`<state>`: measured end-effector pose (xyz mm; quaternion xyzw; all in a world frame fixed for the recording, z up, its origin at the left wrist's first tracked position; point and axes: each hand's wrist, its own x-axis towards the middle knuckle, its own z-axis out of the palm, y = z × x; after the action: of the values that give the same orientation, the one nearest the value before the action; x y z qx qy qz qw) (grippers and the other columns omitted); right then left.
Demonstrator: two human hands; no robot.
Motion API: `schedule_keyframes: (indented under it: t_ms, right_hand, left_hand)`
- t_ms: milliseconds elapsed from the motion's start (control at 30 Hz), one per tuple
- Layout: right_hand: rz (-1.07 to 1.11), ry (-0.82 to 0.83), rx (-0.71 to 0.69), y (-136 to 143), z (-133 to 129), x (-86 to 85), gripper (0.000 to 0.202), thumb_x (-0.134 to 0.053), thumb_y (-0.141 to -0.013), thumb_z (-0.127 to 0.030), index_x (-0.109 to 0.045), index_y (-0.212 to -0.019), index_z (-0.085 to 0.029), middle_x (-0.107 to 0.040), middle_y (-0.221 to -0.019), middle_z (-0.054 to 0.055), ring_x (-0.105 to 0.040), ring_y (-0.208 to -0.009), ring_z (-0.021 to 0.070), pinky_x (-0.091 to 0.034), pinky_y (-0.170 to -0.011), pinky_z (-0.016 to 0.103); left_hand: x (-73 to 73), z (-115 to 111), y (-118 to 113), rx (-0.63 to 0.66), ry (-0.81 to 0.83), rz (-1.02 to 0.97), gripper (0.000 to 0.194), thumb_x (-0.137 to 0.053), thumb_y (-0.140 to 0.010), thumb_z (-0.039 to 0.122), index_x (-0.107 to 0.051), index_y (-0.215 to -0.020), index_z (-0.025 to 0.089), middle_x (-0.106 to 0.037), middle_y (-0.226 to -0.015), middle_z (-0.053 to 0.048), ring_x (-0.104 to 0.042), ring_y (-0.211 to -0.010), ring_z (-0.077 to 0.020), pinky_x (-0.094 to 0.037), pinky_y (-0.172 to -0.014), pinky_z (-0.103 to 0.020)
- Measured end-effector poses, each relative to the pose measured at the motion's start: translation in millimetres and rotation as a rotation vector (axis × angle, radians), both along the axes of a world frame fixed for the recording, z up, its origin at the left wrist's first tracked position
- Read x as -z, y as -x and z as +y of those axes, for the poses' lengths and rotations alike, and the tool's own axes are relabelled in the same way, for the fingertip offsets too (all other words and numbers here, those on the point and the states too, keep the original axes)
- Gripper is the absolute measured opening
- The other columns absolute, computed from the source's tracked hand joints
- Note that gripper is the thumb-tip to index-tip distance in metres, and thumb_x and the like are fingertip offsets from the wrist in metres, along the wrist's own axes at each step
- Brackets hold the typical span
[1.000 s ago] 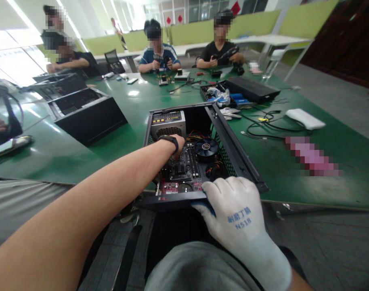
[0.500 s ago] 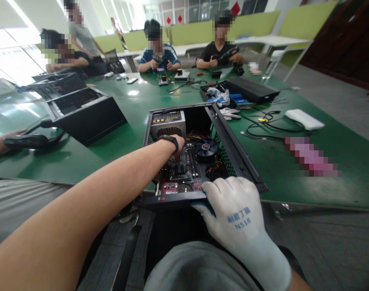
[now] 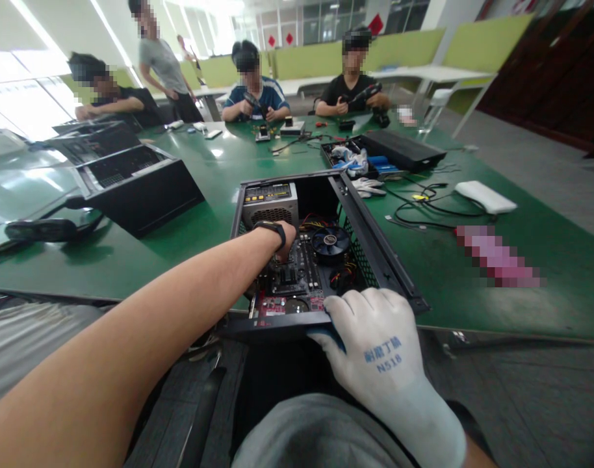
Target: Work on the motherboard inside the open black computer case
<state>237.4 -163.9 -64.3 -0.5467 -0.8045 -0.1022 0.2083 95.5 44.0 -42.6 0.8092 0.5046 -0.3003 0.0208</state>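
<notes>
An open black computer case (image 3: 387, 260) lies on the green table, its near edge past the table edge. My left hand (image 3: 288, 240), bare with a black wristband, reaches inside beside the silver power supply (image 3: 270, 207), over the motherboard (image 3: 301, 263). Its fingers are mostly hidden. My right hand (image 3: 375, 331), in a white glove, grips the near rim of the case, with the thumb below it. A black round fan (image 3: 331, 241) sits right of my left hand. Near the front rim is a red circuit board (image 3: 272, 304).
Another black case (image 3: 145, 201) stands at the left, with a black headset-like object (image 3: 43, 229) before it. Behind are a tray with gloves (image 3: 350, 159), cables (image 3: 418, 201) and a white pouch (image 3: 486, 197). Several people are across the table, two holding power tools.
The view has shifted slightly. A standing person at the back left is more upright. The hand at the left edge by the headset-like object is gone. My hands keep their places.
</notes>
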Motion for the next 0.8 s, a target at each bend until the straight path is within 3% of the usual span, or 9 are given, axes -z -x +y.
schedule_keyframes:
  t_ms: [200,800]
  right_hand:
    - [0.01,-0.014,-0.01,0.3,0.1,0.8,0.029,-0.075,-0.076,-0.044,-0.063,-0.09,-0.022,-0.054,-0.077,0.003,-0.04,-0.076,0.0213,-0.021,-0.073,0.036]
    - [0.007,-0.003,-0.006,0.2,-0.1,0.8,0.027,-0.072,-0.079,-0.045,-0.061,-0.087,-0.022,-0.053,-0.076,0.003,-0.039,-0.076,0.0211,-0.019,-0.072,0.035]
  left_hand:
    - [11.2,10.7,4.2,0.038,0.005,0.011,0.063,-0.09,-0.051,0.036,-0.076,-0.109,0.017,-0.075,-0.113,-0.013,-0.069,-0.105,-0.0282,-0.053,-0.09,-0.027]
    - [18.7,17.1,5.2,0.036,-0.012,0.033,0.056,-0.089,-0.054,0.033,-0.078,-0.105,0.014,-0.076,-0.109,-0.014,-0.07,-0.103,-0.0291,-0.054,-0.09,-0.028]
